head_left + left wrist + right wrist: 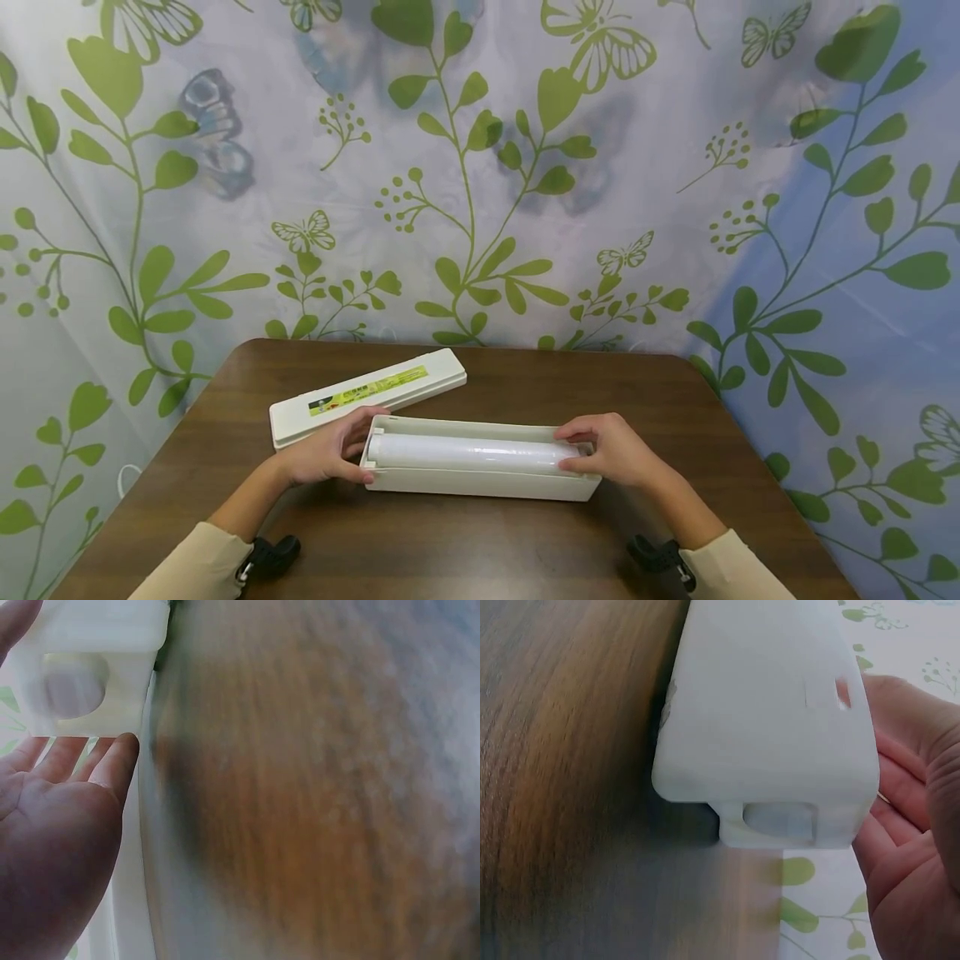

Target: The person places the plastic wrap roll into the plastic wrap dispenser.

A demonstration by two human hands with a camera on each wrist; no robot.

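On the table, at its middle: an open cream dispenser box (480, 483) lies lengthwise, a roll of clear film (468, 454) resting inside it.
Left hand (326, 450): at 9 o'clock of the box, fingers curled round its left end, thumb on the near wall; the left wrist view shows the palm and fingers (112, 761) beside the box end.
Right hand (611, 450): at 3 o'clock, gripping the right end, fingers over the far rim.
Lid (367, 393): cream with a yellow-green label, at 11 o'clock of the box, just behind the left hand, lying aslant.
Table (487, 550): dark brown wood grain.
Backdrop (480, 167): pale sheet printed with green leaves and butterflies, at 12 o'clock.
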